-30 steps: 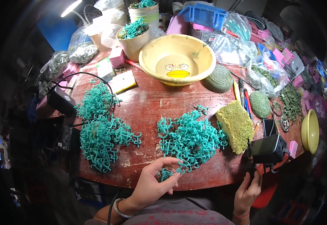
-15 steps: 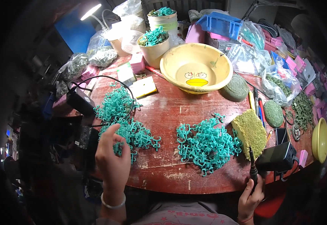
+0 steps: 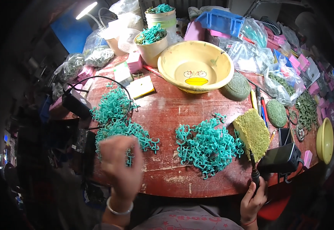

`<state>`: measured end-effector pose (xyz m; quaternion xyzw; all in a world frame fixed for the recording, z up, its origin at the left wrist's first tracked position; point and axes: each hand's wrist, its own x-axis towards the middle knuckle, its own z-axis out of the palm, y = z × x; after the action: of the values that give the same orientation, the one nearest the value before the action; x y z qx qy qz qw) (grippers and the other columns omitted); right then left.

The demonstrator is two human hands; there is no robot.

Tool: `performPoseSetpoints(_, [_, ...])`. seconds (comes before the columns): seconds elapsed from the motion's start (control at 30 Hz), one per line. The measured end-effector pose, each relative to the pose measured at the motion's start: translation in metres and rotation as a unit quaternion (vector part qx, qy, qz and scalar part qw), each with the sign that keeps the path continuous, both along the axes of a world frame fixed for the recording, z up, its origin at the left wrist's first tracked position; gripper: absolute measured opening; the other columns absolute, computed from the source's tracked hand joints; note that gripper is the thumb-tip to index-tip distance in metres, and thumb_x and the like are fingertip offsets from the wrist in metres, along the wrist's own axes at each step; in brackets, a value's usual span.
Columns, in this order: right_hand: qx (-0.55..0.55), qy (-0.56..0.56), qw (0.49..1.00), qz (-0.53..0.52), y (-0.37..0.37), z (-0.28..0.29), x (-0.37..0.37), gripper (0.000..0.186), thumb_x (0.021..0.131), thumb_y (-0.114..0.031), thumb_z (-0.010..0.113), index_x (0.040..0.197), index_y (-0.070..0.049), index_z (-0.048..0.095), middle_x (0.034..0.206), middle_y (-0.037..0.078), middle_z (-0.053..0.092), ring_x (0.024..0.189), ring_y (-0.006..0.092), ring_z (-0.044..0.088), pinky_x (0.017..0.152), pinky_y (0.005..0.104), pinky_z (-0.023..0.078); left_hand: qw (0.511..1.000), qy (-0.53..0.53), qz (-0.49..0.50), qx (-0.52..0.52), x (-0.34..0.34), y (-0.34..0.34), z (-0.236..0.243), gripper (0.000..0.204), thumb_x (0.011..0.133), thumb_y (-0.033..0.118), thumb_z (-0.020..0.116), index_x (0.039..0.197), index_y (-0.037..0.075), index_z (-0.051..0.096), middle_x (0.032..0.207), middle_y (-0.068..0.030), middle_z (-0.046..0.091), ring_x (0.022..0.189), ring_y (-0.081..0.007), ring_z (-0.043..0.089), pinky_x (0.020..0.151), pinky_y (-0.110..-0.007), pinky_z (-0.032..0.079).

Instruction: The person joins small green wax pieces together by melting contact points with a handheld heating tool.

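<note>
My left hand, blurred by motion, is over the lower part of the left pile of small turquoise plastic pieces; whether it holds any is unclear. My right hand grips a black pen-like tool whose thin tip points up beside a rough yellow sponge block. Between my hands, a second heap of turquoise pieces lies on the worn red tabletop. A black power unit is just right of the tool.
A yellow basin stands behind the piles, with tubs of turquoise pieces, a lamp and a blue tray beyond. Pens, green stones, bags and pink blocks crowd the right. A cable loops over the left pile.
My left hand has moved from the front middle, where it fingered turquoise pieces, leftward onto the left pile. My right hand still grips the tool. The view has shifted slightly.
</note>
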<state>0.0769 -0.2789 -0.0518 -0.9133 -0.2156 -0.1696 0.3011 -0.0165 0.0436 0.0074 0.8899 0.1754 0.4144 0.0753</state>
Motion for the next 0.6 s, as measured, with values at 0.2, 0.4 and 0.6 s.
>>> performPoseSetpoints(0.2, [-0.006, -0.009, 1.0, 0.002, -0.002, -0.005, 0.003, 0.022, 0.095, -0.008, 0.055, 0.112, 0.006, 0.057, 0.091, 0.023, 0.06, 0.077, 0.0434, 0.06, 0.067, 0.0447, 0.049, 0.972, 0.089, -0.156, -0.149, 0.023, -0.051, -0.029, 0.016, 0.073, -0.004, 0.074, 0.084, 0.003, 0.064, 0.079, -0.0091, 0.058, 0.076, -0.0274, 0.058, 0.066, -0.036, 0.048])
performPoseSetpoints(0.4, [-0.003, -0.012, 1.0, 0.0, 0.0, -0.004, 0.003, 0.022, 0.095, -0.009, 0.055, 0.111, 0.006, 0.057, 0.089, 0.022, 0.06, 0.074, 0.0426, 0.06, 0.065, 0.0436, 0.049, 0.974, 0.146, -0.111, -0.132, 0.031, -0.056, -0.032, 0.014, 0.075, 0.003, 0.074, 0.083, 0.004, 0.064, 0.08, -0.0093, 0.056, 0.077, -0.0288, 0.057, 0.066, -0.038, 0.048])
performPoseSetpoints(0.6, [-0.015, -0.038, 0.999, 0.001, 0.002, -0.005, 0.005, 0.022, 0.097, -0.011, 0.054, 0.11, 0.006, 0.057, 0.087, 0.021, 0.059, 0.072, 0.0414, 0.06, 0.063, 0.0434, 0.049, 0.973, 0.168, -0.099, -0.125, 0.032, -0.06, -0.029, 0.016, 0.072, 0.005, 0.075, 0.084, 0.005, 0.063, 0.081, -0.0093, 0.054, 0.078, -0.0293, 0.057, 0.066, -0.039, 0.048])
